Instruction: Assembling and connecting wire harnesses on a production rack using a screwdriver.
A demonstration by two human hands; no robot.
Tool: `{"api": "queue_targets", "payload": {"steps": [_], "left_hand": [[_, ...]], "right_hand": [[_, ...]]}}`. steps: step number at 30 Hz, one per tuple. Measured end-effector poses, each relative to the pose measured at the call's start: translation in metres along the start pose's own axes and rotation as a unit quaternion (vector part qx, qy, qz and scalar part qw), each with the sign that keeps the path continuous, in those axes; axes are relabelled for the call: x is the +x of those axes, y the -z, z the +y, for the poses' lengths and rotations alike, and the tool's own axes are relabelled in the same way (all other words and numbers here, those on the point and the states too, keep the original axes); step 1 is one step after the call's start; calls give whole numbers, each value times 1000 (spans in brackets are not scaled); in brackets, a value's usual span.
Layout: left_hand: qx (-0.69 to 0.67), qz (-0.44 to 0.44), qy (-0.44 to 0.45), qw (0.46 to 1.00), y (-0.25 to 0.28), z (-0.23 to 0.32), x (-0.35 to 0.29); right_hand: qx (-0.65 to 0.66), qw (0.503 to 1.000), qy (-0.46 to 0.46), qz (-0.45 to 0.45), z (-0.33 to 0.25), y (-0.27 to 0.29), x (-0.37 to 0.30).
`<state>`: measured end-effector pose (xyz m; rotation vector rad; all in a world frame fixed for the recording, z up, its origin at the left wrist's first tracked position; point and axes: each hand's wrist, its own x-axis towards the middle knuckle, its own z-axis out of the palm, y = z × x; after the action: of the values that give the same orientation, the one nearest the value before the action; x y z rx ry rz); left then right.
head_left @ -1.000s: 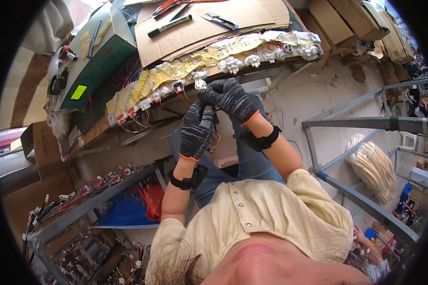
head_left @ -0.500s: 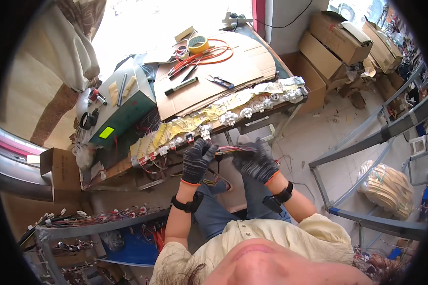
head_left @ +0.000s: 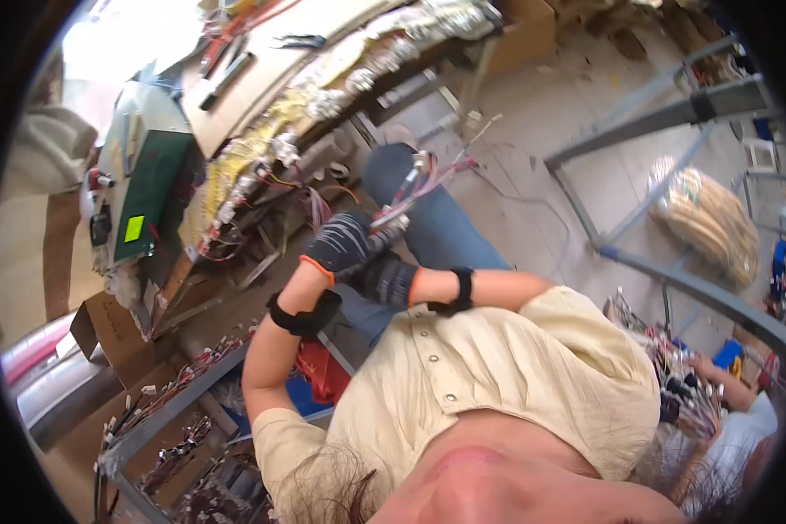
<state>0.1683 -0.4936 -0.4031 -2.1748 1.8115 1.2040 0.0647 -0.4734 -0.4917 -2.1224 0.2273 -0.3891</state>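
My left hand (head_left: 348, 243), in a dark striped knit glove with an orange cuff, is closed on a wire harness (head_left: 419, 188). Red, pink and white wires run from it up over my knee, with pale connectors at their ends. Against its underside sits my right hand (head_left: 386, 279), gloved alike; its fingers are smeared and mostly hidden behind the left. More loose wires (head_left: 317, 210) hang between the hands and the bench edge. Along that edge runs a row of white connectors (head_left: 327, 103) on yellow-taped backing.
A green box-shaped device (head_left: 153, 188) with a lit yellow-green display stands on the bench's left. Pliers (head_left: 299, 41) and a marker (head_left: 227, 81) lie on cardboard. Metal rack frames (head_left: 655, 122) rise at right; wires lie on another rack (head_left: 183, 393). A co-worker's arm (head_left: 723, 380) shows lower right.
Both hands have come nearer my body, the right crossing over to the left one. The harness now points away to the upper right. My view has swung right, and a co-worker has appeared.
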Motion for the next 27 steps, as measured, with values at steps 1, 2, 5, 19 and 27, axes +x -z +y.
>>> {"api": "queue_targets", "payload": {"steps": [1, 2, 5, 19, 27], "left_hand": [[-30, -20, 4, 999, -3, -5, 3], [-150, 60, -70, 984, -17, -16, 6], [-361, 95, -9, 928, -56, -44, 14], [-292, 360, -15, 886, -88, -15, 25], [-717, 326, -48, 614, -65, -1, 34]], "right_hand": [[-25, 1000, -9, -6, 10, -6, 2], [-51, 999, -9, -12, 23, -13, 1], [-79, 995, 56, -15, 24, 30, -30], [-25, 957, -173, 232, 109, 134, -1], [533, 790, -179, 244, 96, 144, 34]]}}
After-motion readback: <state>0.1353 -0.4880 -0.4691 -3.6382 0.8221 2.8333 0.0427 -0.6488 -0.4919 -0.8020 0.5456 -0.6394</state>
